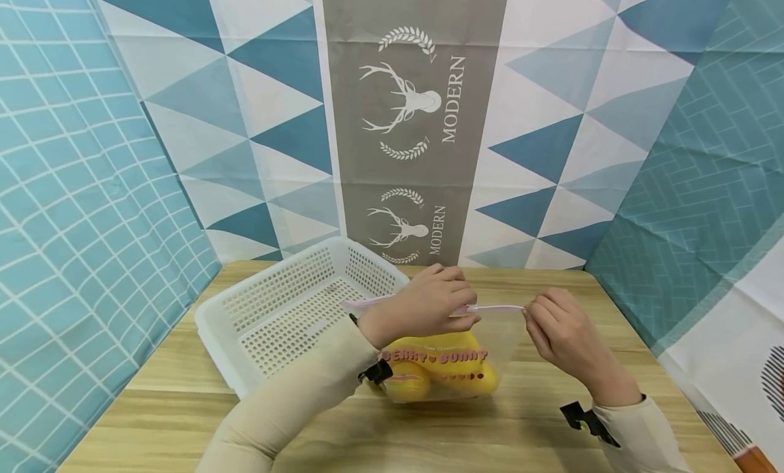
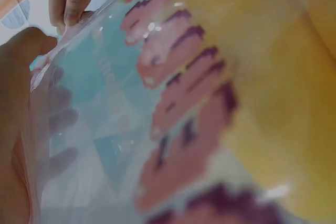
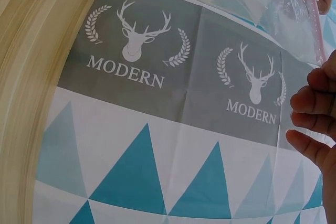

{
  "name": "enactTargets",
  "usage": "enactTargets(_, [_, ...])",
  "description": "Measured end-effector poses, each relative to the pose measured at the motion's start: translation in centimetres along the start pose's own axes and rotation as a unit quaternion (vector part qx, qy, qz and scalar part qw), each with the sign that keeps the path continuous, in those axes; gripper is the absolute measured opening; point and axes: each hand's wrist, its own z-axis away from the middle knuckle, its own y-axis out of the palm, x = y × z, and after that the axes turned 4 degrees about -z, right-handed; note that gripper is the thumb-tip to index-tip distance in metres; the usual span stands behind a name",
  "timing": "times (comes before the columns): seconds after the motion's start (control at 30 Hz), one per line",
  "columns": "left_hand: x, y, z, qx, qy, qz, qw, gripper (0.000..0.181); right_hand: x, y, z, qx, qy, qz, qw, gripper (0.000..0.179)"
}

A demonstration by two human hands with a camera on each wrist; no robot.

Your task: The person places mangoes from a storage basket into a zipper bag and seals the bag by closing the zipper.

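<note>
A clear zip bag with a pink top edge and "Berry Bunny" lettering stands on the table, several smooth yellow rounded things inside it. At the slider on that edge, my left hand grips the bag between thumb and fingers, its back towards the head camera. My right hand pinches the right end of the pink strip, which runs straight between the two hands. Seen from the left wrist, the right hand's fingertips hold the far corner, and the lettered plastic fills most of that view.
A white perforated plastic basket stands left of the bag, partly behind the left forearm. The wooden table meets a patterned cloth backdrop at the rear, with tiled-print cloth on both sides. Dark straps circle the wrists.
</note>
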Motion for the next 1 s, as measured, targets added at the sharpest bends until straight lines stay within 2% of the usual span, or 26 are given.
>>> enactTargets(0.17, [0.0,0.0,-0.1,-0.012,0.005,-0.004,0.9999,0.011,0.0,0.0,-0.1,-0.002,-0.005,-0.001,1.0000,0.036])
enactTargets(0.37, [0.3,-0.1,0.2,-0.012,0.009,-0.003,0.9999,0.011,-0.1,-0.1,-0.1,-0.004,-0.007,0.000,1.0000,0.036])
enactTargets(0.63, [0.6,-0.2,1.1,-0.007,0.003,0.000,1.0000,0.010,-0.1,-0.1,0.0,-0.006,-0.011,0.001,0.9999,0.036])
enactTargets(1.0, [1.3,-0.7,2.7,-0.016,-0.003,-0.007,0.9999,0.012,-0.1,-0.1,0.2,-0.007,-0.011,0.005,0.9999,0.036])
